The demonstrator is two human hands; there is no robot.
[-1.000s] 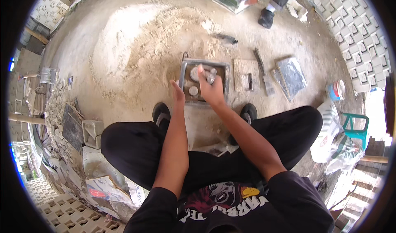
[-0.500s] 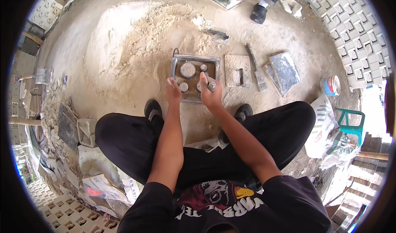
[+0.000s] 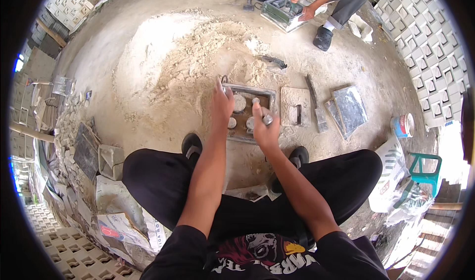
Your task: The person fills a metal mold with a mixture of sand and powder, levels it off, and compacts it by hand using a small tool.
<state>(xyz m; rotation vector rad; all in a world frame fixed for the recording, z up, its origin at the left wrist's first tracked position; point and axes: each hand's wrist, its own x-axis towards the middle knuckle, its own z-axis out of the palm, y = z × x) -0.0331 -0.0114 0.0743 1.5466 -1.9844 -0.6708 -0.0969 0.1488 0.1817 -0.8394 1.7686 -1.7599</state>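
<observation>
A rectangular metal-edged mould (image 3: 250, 88) lies on the ground in front of me, with brown sand-like material and several grey round pieces inside. The largest disc (image 3: 238, 103) sits near its far left corner. My left hand (image 3: 223, 101) is at the mould's left side, fingers stretched forward beside the rim near a small metal loop (image 3: 224, 79). Over the right part of the mould, my right hand (image 3: 265, 127) is closed around a short grey rod-like tool (image 3: 267, 119). Its rounded end shows above the fist; its lower part is hidden.
A board with a slotted handle (image 3: 295, 106) lies right of the mould, beside a long dark bar (image 3: 312, 93) and flat dark plates (image 3: 350, 106). Pale powder (image 3: 193, 47) is heaped beyond. Another person's hands (image 3: 308, 13) work at a glass-sided box (image 3: 279, 18).
The view has tilted, showing more of the far ground and the other person. My left hand has slid forward along the mould's left side. My right hand still grips the rod-like tool.
</observation>
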